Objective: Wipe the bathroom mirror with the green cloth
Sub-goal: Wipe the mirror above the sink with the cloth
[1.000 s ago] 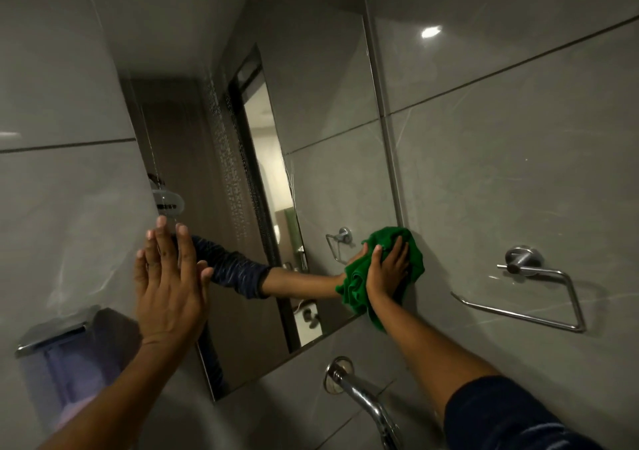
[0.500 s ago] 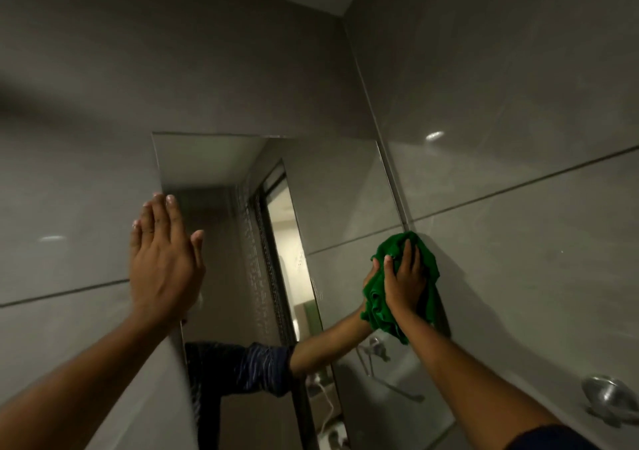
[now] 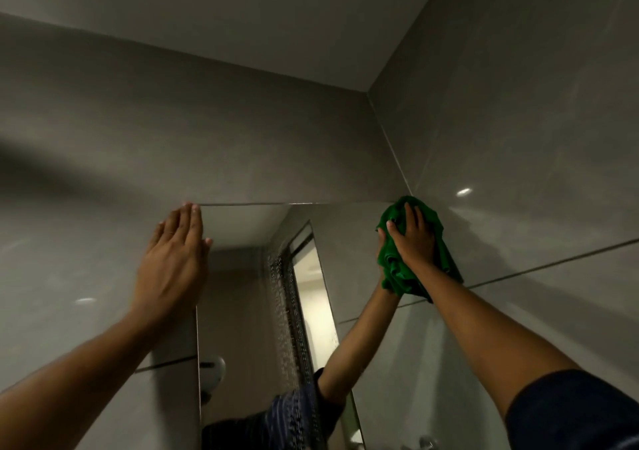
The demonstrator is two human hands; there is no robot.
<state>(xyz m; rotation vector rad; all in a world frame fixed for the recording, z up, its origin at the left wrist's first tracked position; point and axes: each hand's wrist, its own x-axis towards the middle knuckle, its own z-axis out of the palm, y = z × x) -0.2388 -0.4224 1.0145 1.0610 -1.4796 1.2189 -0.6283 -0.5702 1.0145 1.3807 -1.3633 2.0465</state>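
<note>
Both hands up — right hand (image 3: 413, 242) fingers clamp the bunched green cloth (image 3: 397, 263) against the mirror (image 3: 242, 311), left hand (image 3: 173, 259) fingers flat.

**Arms & sleeves**

Both forearms bare to approx the elbow. Right sleeve (image 3: 581, 411) dark navy w/ faint lighter stripes, pushed up. Left hand (image 3: 171, 263) & right hand (image 3: 413, 238): no rings, watch etc. visible.

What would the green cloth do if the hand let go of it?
The cloth looks bunched and wrinkled under the right hand, so it is probably soft and floppy. Only the hand seems to pin it to the mirror, so it would likely drop, landing limp.
</note>
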